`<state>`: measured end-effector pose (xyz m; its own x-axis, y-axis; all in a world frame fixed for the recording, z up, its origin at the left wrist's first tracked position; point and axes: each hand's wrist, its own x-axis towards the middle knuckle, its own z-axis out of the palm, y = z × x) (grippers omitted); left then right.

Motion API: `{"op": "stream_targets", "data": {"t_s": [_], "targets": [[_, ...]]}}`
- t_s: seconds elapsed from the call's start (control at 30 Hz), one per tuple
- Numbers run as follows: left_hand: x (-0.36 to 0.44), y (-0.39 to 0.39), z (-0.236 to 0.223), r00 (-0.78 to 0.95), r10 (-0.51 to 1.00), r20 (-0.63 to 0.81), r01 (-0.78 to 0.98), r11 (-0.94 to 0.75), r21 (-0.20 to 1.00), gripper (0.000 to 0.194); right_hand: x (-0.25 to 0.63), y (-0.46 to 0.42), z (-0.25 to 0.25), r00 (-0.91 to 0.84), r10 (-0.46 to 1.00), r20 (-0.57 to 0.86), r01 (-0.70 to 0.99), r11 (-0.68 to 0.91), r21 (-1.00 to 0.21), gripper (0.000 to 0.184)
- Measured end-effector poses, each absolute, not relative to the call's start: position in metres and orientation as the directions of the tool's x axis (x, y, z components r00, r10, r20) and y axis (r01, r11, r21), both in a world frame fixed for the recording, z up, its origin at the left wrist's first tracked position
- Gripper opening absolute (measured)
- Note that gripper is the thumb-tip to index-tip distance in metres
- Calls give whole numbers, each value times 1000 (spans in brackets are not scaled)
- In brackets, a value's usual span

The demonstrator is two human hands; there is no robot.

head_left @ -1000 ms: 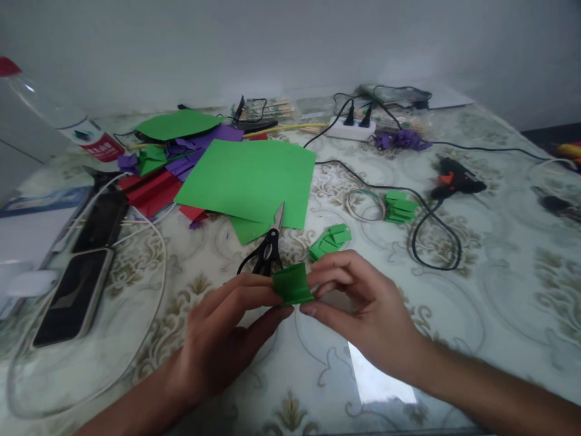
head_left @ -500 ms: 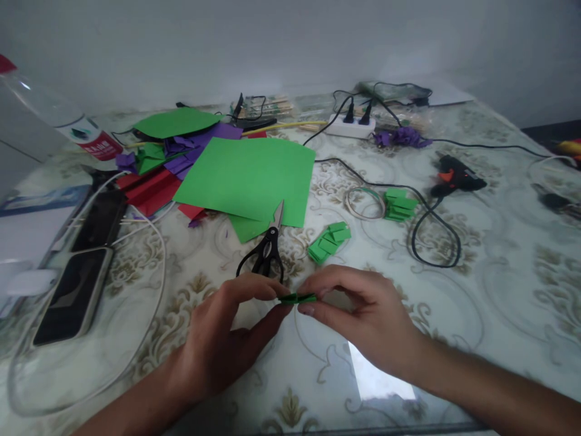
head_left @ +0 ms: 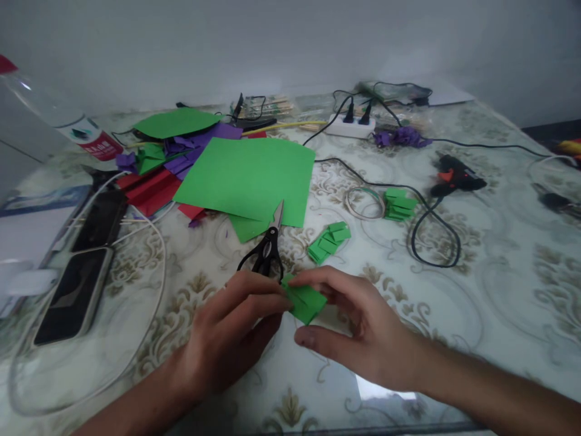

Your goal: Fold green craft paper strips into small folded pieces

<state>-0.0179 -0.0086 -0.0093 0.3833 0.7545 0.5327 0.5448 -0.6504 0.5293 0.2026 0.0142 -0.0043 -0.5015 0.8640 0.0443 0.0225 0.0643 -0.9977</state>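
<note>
A small folded green paper piece (head_left: pixel 307 303) is tilted with its flat face toward me, low over the table. My left hand (head_left: pixel 236 330) pinches its left edge, and the fingers cover that side. My right hand (head_left: pixel 370 330) has its index finger against the paper's upper edge, while its thumb stands apart just below the lower corner. Behind my left fingers lie black-handled scissors (head_left: pixel 267 242), blades pointing away. Just past my right hand rests a stack of folded green paper strips (head_left: pixel 329 242), with another green stack (head_left: pixel 400 204) farther right.
Large green sheets (head_left: pixel 252 175) overlap red paper (head_left: pixel 152 188) and purple paper (head_left: pixel 202 142). A glue gun (head_left: pixel 458 175) trails a looped black cord at right. A white power strip (head_left: pixel 351 127) stands behind. At left are a phone (head_left: pixel 72 297), white cable and bottle (head_left: pixel 59 112).
The green paper piece has turned from edge-on to showing its broad face. My right thumb has moved away from the index finger, and my left fingers have shifted over the paper's edge.
</note>
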Motion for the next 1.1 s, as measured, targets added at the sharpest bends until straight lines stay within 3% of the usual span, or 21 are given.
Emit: {"op": "stream_targets", "data": {"t_s": [0.07,0.2,0.23,0.33,0.47,0.63,0.9,1.1], "targets": [[-18,-9,-11,411,730,547,551,-676,489,29,203,14,-4,-518,854,40,-6,43,-999,42],[-18,-12,-8,464,709,532,538,-702,467,31,200,16,-9,-450,893,6,-3,6,-1000,5],[-19,-13,-7,463,723,513,527,-690,497,33,199,16,-10,-413,911,-13,16,-7,-1000,3],[-20,-14,-7,362,819,446,498,-574,650,36,197,16,-14,-347,936,-55,10,-55,-998,13],[-19,-14,-16,214,934,285,465,-355,811,37,196,16,-15,-387,920,-59,-70,-94,-993,18],[-15,-15,-25,195,953,230,512,-299,805,30,197,18,-16,-397,917,-43,-4,-48,-999,9],[-13,-19,-23,272,947,172,518,-295,803,40,197,15,-17,-476,879,1,48,28,-998,9],[-14,-18,-23,228,960,161,538,-262,801,40,196,13,-18,-414,903,-113,34,-108,-994,20]]}}
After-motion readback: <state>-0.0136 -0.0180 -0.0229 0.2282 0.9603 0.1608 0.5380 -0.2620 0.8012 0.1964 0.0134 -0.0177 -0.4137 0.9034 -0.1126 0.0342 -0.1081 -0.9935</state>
